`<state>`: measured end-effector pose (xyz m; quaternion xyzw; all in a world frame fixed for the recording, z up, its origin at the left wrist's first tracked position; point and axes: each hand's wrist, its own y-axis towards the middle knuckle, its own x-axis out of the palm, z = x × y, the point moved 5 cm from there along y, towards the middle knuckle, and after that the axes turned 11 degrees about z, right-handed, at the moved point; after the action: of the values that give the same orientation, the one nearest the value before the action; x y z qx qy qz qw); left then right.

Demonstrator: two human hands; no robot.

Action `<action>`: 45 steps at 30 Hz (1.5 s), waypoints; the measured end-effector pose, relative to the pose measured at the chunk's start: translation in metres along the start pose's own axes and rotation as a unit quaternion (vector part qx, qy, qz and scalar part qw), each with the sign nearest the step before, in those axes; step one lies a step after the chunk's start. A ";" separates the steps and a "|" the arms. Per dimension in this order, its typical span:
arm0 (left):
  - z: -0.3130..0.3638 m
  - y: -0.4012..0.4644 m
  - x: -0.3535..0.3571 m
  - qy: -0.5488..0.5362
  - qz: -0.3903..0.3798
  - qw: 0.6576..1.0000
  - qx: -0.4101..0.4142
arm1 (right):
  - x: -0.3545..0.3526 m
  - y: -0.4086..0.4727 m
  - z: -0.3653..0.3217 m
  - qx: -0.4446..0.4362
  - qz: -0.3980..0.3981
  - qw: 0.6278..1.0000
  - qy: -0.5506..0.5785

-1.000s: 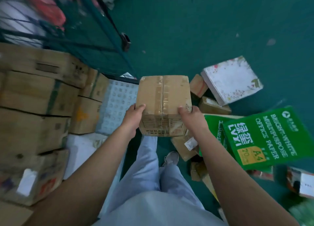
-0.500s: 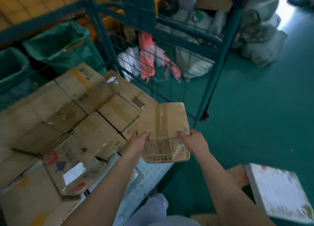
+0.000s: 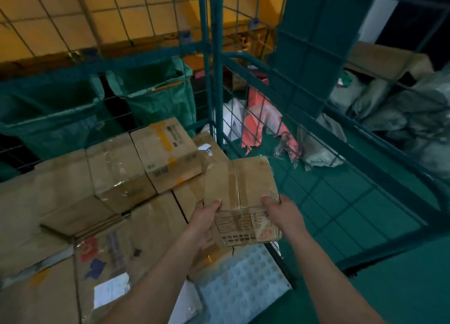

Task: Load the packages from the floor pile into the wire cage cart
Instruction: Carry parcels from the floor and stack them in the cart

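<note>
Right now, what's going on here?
A person holds a taped cardboard box in both hands, the left hand on its left side and the right hand on its right. The box is held over the boxes already stacked in the green wire cage cart, not yet set down.

The taped box [image 3: 241, 189] has been carried up from the floor pile — now over the stacked cartons [image 3: 146, 167] in the cage.

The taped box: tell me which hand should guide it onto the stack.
Probably the left. The left hand grips the box on the side facing the stacked cartons; the right hand holds the outer side, by the cage wire.
</note>
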<state>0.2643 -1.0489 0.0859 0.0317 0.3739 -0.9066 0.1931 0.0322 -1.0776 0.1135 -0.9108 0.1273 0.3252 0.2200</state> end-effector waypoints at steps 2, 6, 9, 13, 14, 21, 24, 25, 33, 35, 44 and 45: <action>0.019 0.028 0.002 0.010 0.006 1.000 0.010 | 0.006 0.024 -0.023 -0.012 0.002 1.000 0.002; 0.055 0.074 0.011 0.001 0.012 1.000 0.000 | 0.017 0.067 -0.060 -0.043 0.004 0.999 -0.011; 0.081 0.112 0.016 -0.034 0.024 0.999 -0.005 | 0.032 0.109 -0.095 -0.070 -0.010 0.997 -0.009; 0.110 0.138 0.017 -0.060 0.060 0.996 -0.011 | 0.050 0.152 -0.132 -0.124 -0.025 0.991 -0.037; 0.115 0.140 0.018 -0.068 0.072 0.995 -0.024 | 0.053 0.160 -0.139 -0.129 -0.030 0.990 -0.043; 0.173 0.197 0.018 -0.063 0.128 0.990 0.001 | 0.081 0.232 -0.194 -0.162 -0.030 0.985 -0.048; 0.181 0.216 0.017 -0.059 0.140 0.988 -0.007 | 0.086 0.247 -0.210 -0.171 -0.013 0.984 -0.057; 0.186 0.221 0.016 -0.061 0.146 0.987 -0.004 | 0.088 0.252 -0.218 -0.169 -0.012 0.984 -0.060; 0.218 0.218 0.014 -0.073 0.145 0.987 0.015 | 0.096 0.273 -0.257 -0.182 0.000 0.977 -0.114; 0.217 0.220 0.013 -0.083 0.142 0.986 0.011 | 0.094 0.274 -0.258 -0.196 0.006 0.973 -0.121; 0.205 0.237 0.015 -0.074 0.142 0.987 0.003 | 0.090 0.274 -0.256 -0.188 -0.015 0.975 -0.120; 0.206 0.225 0.018 -0.077 0.141 0.987 0.008 | 0.089 0.271 -0.252 -0.183 -0.020 0.976 -0.114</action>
<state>0.3498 -1.3427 0.0806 0.0155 0.3422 -0.8729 0.3474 0.1326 -1.4433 0.1436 -0.8952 0.0213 0.4398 0.0695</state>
